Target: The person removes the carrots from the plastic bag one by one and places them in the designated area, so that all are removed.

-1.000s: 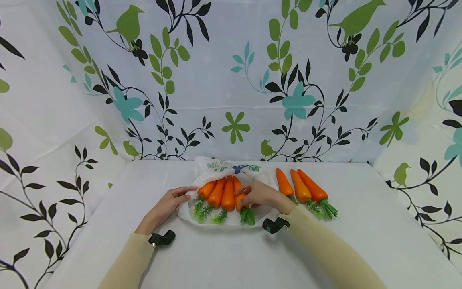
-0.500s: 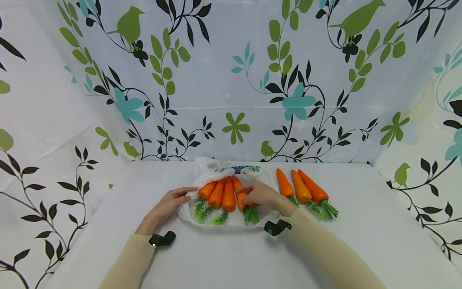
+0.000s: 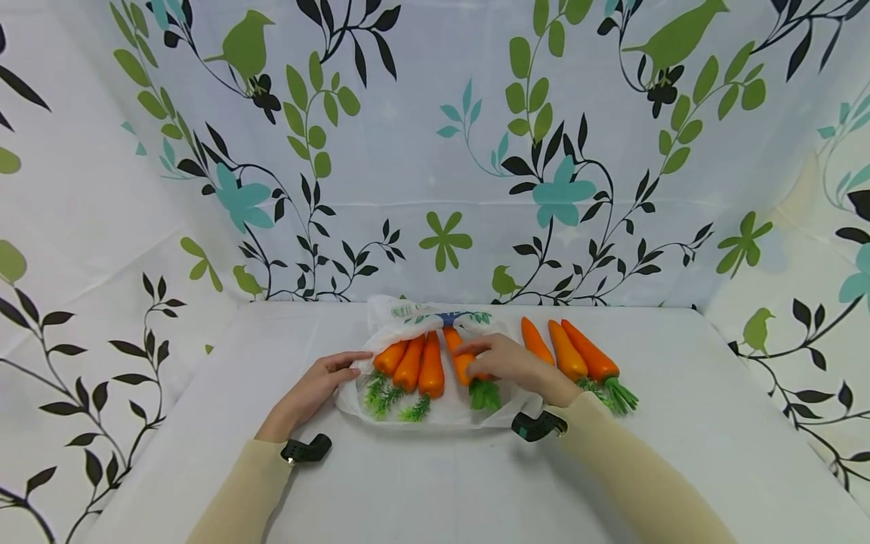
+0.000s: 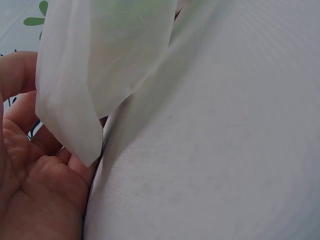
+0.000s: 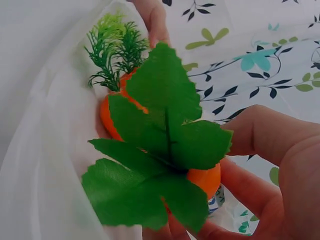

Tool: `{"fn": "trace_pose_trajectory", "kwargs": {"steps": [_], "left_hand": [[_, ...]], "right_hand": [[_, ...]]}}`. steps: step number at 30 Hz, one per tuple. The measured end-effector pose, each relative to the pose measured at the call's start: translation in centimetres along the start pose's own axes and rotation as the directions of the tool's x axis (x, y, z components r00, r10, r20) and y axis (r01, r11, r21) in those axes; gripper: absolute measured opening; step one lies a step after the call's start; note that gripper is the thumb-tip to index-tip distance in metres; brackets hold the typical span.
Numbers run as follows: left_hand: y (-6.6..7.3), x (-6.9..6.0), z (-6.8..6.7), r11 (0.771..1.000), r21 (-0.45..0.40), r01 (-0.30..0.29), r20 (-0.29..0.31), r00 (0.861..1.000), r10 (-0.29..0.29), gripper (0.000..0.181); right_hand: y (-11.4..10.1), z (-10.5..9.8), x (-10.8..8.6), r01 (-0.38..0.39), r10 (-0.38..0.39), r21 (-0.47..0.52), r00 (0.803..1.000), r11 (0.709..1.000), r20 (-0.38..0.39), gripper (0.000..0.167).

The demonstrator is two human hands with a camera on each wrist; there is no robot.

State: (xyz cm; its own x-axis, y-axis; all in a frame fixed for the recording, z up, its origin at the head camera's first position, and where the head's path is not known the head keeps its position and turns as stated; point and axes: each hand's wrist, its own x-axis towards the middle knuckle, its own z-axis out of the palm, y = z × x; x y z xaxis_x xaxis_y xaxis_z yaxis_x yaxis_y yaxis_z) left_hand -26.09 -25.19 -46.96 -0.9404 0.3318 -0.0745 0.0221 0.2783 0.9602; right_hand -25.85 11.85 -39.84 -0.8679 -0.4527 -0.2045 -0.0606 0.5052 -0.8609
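Note:
A white plastic bag (image 3: 445,414) lies with its mouth toward the person, several orange carrots (image 3: 431,366) on its lower layer. My right hand (image 3: 506,363) pinches one carrot (image 3: 459,353) that has broad green leaves (image 3: 485,394). In the right wrist view those leaves (image 5: 165,145) cover much of the carrot, and the fingers of the right hand (image 5: 265,175) curl round its thick end. At the bag's left edge, my left hand (image 3: 319,393) holds the plastic. The left wrist view has the bag's edge (image 4: 75,100) between the fingers and thumb of the left hand (image 4: 45,165).
Three more carrots (image 3: 590,349) lie on the white table (image 3: 408,483) to the right of the bag, the nearest one partly behind the right hand. A patterned cloth (image 3: 381,151) hangs behind the table and along both sides.
The right hand has moved to the right with the leafy carrot, opening a gap between it and the other carrots on the bag. The left hand has stayed in place.

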Motion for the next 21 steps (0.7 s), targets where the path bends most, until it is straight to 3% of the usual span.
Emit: {"fn": "trace_pose_trajectory", "kwargs": {"steps": [13, 21], "left_hand": [[0.1, -0.1, 0.1, 1.000, -0.008, 0.006, -0.005, 1.000, -0.006, 0.039], [0.0, -0.1, -0.1, 1.000, -0.002, -0.014, 0.009, 1.000, 0.014, 0.039]], "right_hand": [[1.2, -1.7, -2.0, -0.023, 0.024, 0.097, 1.000, 0.995, -0.014, 0.043], [1.0, -2.4, -3.6, -0.032, 0.032, 0.094, 0.999, 0.995, 0.000, 0.043]]}}
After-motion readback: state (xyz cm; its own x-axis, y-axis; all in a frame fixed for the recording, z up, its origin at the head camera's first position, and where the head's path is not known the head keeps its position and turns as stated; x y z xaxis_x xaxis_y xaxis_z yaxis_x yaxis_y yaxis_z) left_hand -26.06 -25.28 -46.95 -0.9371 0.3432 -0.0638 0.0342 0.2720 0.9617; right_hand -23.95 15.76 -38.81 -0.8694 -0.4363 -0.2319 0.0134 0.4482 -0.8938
